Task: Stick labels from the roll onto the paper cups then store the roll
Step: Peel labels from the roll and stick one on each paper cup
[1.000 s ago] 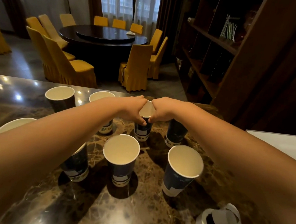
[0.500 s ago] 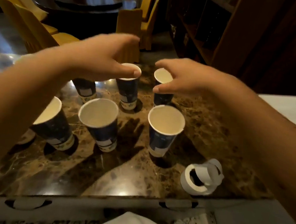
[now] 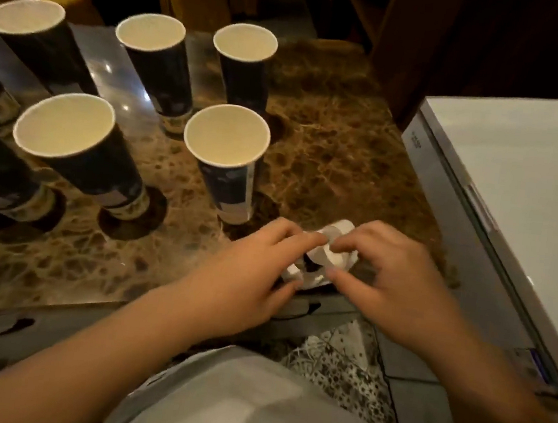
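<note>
The brown marble tabletop (image 3: 329, 147) carries everything, with a white box-like unit (image 3: 514, 188) to the right of the hands; a small dark marking on its front edge is too blurred to read. Dark blue paper cups (image 3: 224, 157) stand upright beyond and left of the hands, with pale patches low on their sides; no writing is legible. The left hand (image 3: 257, 271) and right hand (image 3: 397, 282) meet over the white label roll (image 3: 327, 251), which lies on the tabletop near its front edge. Each grip is half-closed, thumb and forefinger touching the roll's loose white strip from either side.
</note>
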`<state>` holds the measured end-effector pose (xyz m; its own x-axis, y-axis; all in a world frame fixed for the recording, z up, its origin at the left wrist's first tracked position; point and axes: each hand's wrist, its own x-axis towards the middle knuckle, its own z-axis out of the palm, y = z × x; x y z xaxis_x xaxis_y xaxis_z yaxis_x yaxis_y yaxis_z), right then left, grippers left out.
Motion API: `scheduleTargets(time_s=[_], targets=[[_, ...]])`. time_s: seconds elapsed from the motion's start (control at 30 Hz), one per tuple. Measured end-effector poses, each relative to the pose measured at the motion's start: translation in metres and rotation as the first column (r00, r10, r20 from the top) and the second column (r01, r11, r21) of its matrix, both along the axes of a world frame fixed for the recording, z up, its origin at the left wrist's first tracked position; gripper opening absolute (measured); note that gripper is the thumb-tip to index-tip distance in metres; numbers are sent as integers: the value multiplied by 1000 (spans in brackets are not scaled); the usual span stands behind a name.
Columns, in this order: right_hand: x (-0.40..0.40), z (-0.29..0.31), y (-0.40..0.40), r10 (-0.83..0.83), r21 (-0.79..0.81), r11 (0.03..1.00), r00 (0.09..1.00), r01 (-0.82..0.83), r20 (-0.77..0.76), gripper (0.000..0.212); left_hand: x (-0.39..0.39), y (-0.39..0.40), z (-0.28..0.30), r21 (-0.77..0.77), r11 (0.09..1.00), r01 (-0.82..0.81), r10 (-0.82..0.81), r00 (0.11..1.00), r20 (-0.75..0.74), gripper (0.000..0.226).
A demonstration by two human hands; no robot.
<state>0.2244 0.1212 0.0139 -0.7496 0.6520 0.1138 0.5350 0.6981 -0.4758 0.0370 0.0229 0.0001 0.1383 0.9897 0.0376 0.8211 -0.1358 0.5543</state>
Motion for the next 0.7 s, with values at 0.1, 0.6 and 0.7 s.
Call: scheduleTargets(time_s=[0.1, 0.6, 0.7], targets=[[3, -22, 0, 23, 98, 995, 998, -30, 65, 23, 12, 14, -10, -3, 1000, -16, 16, 991, -134, 62], [30, -12, 37, -96, -548, 826, 924, -133, -370, 10, 18, 25, 7, -13, 996, -91, 91, 968, 232, 16], [27, -8, 42, -180, -626, 766, 885, -148, -430, 17, 17, 25, 9, -70, 994, -85, 105, 932, 348, 9]])
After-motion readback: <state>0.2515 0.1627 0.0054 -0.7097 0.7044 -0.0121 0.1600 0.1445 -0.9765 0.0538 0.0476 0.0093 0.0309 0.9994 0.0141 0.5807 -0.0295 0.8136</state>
